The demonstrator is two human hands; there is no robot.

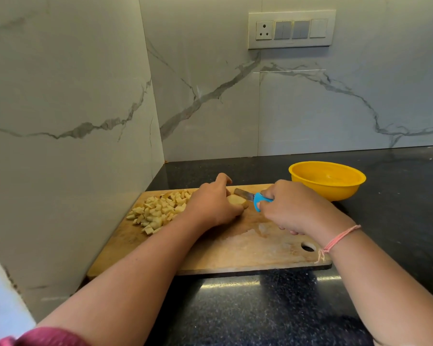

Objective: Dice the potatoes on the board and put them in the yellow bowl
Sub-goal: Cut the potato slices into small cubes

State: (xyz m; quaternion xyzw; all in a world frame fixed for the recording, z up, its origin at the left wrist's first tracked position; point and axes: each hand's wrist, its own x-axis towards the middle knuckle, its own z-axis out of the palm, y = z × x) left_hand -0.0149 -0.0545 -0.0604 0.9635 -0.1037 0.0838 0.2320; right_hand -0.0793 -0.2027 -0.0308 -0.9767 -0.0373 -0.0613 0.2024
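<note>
Wooden board (pixel 235 250) carried diced potato (pixel 158 211) at its far-left corner; left hand (pixel 210 208) clasped a potato piece (pixel 236 200) (mostly hidden), right hand (pixel 293 208) gripped the blue knife (pixel 248 195); yellow bowl (pixel 328 189) stood beyond the far-right corner.

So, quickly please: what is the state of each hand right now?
Left hand: closed, holding a potato piece on the board.
Right hand: closed, gripping the blue-handled knife.
</note>
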